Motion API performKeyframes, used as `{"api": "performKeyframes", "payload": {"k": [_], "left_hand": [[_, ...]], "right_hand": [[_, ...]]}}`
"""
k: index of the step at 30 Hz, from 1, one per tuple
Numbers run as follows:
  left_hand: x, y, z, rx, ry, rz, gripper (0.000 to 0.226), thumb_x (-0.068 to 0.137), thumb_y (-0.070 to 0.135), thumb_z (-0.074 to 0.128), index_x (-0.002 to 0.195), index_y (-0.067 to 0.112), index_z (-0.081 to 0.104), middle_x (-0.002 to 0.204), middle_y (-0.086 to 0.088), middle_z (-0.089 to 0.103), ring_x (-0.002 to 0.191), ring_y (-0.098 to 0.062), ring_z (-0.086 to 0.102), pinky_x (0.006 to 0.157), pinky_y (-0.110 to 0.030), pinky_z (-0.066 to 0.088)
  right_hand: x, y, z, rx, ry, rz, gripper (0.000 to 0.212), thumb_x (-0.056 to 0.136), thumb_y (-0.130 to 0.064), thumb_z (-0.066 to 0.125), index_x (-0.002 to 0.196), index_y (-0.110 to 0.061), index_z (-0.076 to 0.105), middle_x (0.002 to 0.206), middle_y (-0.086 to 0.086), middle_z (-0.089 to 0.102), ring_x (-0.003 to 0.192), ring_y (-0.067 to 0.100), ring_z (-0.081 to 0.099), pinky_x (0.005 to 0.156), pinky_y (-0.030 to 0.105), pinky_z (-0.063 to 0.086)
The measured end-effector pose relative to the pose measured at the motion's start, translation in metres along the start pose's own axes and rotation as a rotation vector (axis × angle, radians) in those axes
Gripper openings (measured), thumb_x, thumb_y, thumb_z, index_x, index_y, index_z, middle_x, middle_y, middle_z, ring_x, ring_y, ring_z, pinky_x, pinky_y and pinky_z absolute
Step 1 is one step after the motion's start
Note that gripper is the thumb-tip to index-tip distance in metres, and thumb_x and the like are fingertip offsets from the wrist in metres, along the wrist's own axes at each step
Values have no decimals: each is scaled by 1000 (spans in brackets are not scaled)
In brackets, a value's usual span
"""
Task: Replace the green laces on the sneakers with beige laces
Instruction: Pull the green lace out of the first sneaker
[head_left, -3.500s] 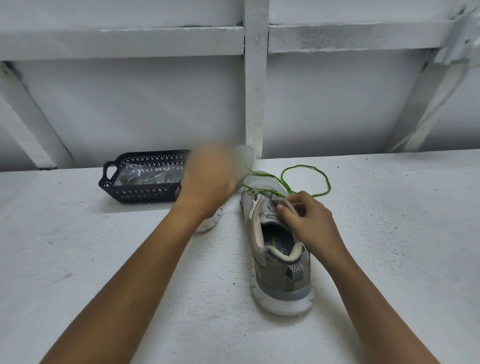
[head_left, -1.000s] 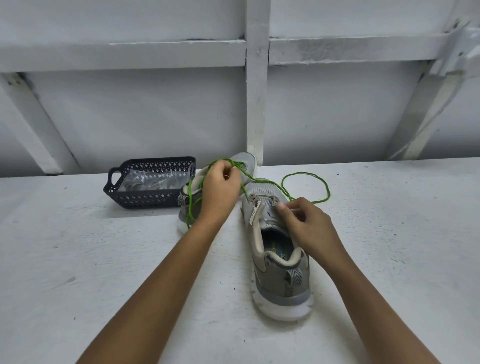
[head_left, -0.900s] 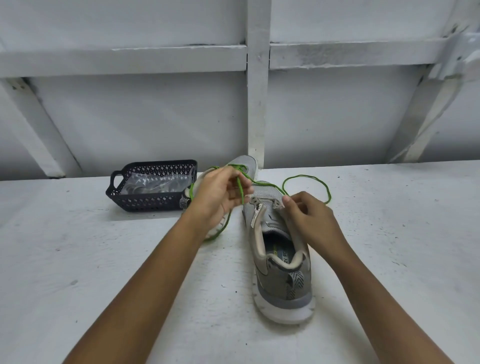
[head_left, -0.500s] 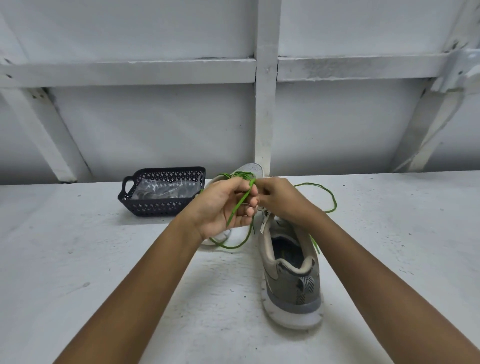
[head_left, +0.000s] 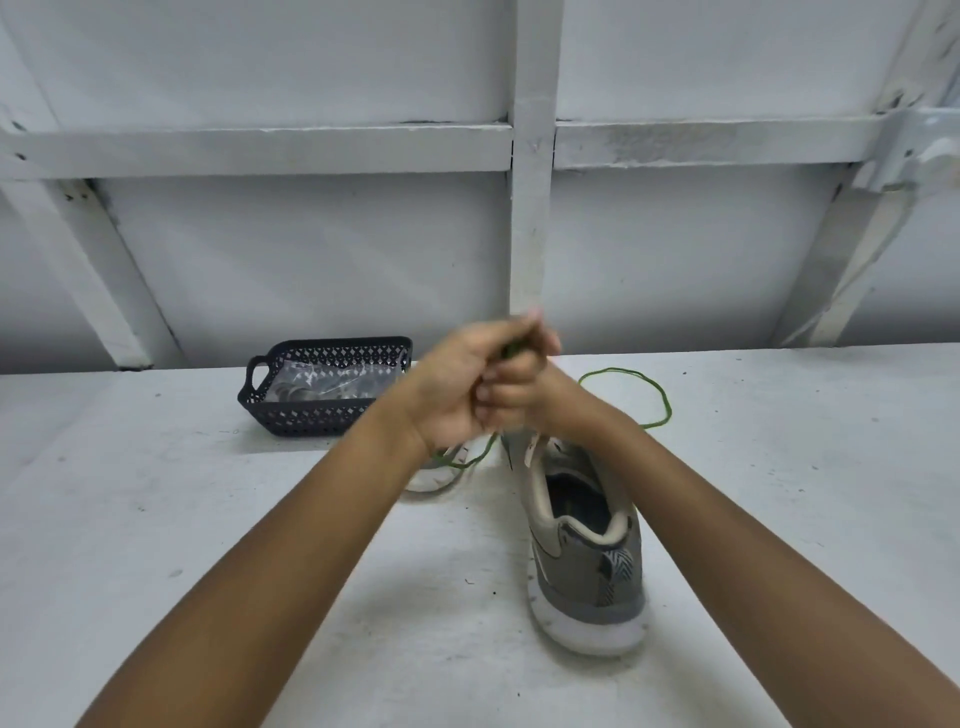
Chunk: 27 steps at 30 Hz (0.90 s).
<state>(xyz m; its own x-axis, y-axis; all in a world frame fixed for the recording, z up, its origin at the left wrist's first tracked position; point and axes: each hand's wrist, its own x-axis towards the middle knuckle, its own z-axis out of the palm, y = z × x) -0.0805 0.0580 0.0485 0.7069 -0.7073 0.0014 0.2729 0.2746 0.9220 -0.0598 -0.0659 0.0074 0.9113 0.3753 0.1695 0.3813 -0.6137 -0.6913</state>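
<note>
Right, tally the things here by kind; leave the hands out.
Grey sneakers: 2, the near sneaker and the far sneaker, mostly hidden.
Black basket: 1
Clear plastic bag in the basket: 1
Green lace: 1 at least; one lace or two, cannot tell.
Total: 5 at least.

— Where's the green lace (head_left: 615, 369)?
— Gripped between left hand (head_left: 454, 387) and right hand (head_left: 527, 389), raised together above the grey sneaker (head_left: 584, 551); a loop lies on the tabletop (head_left: 779, 467).
— Behind them?
— A black basket (head_left: 322, 415), to the left.
</note>
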Motion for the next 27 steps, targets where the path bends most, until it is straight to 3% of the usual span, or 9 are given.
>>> {"api": "performKeyframes", "payload": {"k": [3, 6, 9, 12, 15, 18, 21, 23, 27], "left_hand": [[11, 26, -20, -29, 134, 175, 42, 93, 28, 40, 71, 15, 74, 52, 7, 48, 41, -3, 42, 34, -14, 31], [16, 38, -41, -35, 199, 251, 51, 100, 22, 33, 76, 10, 76, 73, -1, 70, 67, -11, 67, 62, -25, 57], [16, 37, -59, 24, 212, 244, 44, 101, 21, 32, 87, 6, 72, 85, -7, 73, 82, -18, 70, 78, -33, 57], [13, 28, -66, 114, 215, 189, 37, 102, 21, 30, 95, 5, 62, 80, -6, 73, 75, -16, 71, 72, -31, 58], [11, 16, -63, 230, 206, 141, 35, 101, 19, 32, 91, 5, 63, 68, -4, 68, 58, -12, 65, 57, -25, 54], [7, 6, -58, 315, 124, 98, 37, 97, 25, 35, 83, 10, 65, 46, 4, 46, 39, -9, 44, 50, -27, 38], [4, 2, -48, 191, -38, 46, 54, 92, 46, 28, 78, 10, 65, 41, 9, 21, 31, -4, 22, 43, -23, 19], [2, 0, -40, 46, -119, 46, 70, 88, 60, 21, 68, 8, 64, 43, 6, 13, 31, -5, 13, 41, -18, 16], [1, 4, -29, 39, -114, 200, 51, 95, 42, 31, 66, 14, 61, 42, 6, 21, 30, -4, 27, 38, -16, 25]], "right_hand": [[-10, 3, 10, -279, -121, 1, 29, 95, -22, 55, 99, 4, 66, 105, 16, 60, 96, 25, 57, 81, 31, 42], [-25, 2, 11, -287, -149, -12, 27, 93, -35, 56, 95, -11, 68, 110, 5, 49, 103, 16, 48, 94, 36, 40], [-41, -14, 0, -245, -158, -85, 26, 94, -34, 54, 92, -13, 68, 105, -3, 52, 99, 6, 51, 88, 28, 42], [-50, -40, -17, 105, -185, -79, 20, 97, -26, 50, 90, -11, 61, 71, -8, 63, 66, 0, 60, 75, 28, 49], [-46, -59, -33, 378, -77, -126, 13, 97, -18, 48, 95, -8, 57, 44, -8, 47, 37, 6, 45, 59, 33, 54], [-26, -67, -48, 304, 165, -159, 18, 97, -20, 48, 81, -18, 55, 43, -12, 40, 37, 5, 33, 37, 21, 37], [0, -61, -58, 283, 269, -140, 21, 97, -21, 49, 76, -19, 53, 53, -5, 36, 36, 3, 28, 36, 19, 23], [16, -50, -55, 342, 254, -113, 22, 97, -22, 51, 75, -19, 53, 54, -3, 36, 38, 6, 25, 37, 17, 20], [30, -25, -26, 641, 181, 9, 23, 97, -11, 49, 74, -16, 50, 46, -7, 37, 35, 3, 27, 35, 12, 20]]}}
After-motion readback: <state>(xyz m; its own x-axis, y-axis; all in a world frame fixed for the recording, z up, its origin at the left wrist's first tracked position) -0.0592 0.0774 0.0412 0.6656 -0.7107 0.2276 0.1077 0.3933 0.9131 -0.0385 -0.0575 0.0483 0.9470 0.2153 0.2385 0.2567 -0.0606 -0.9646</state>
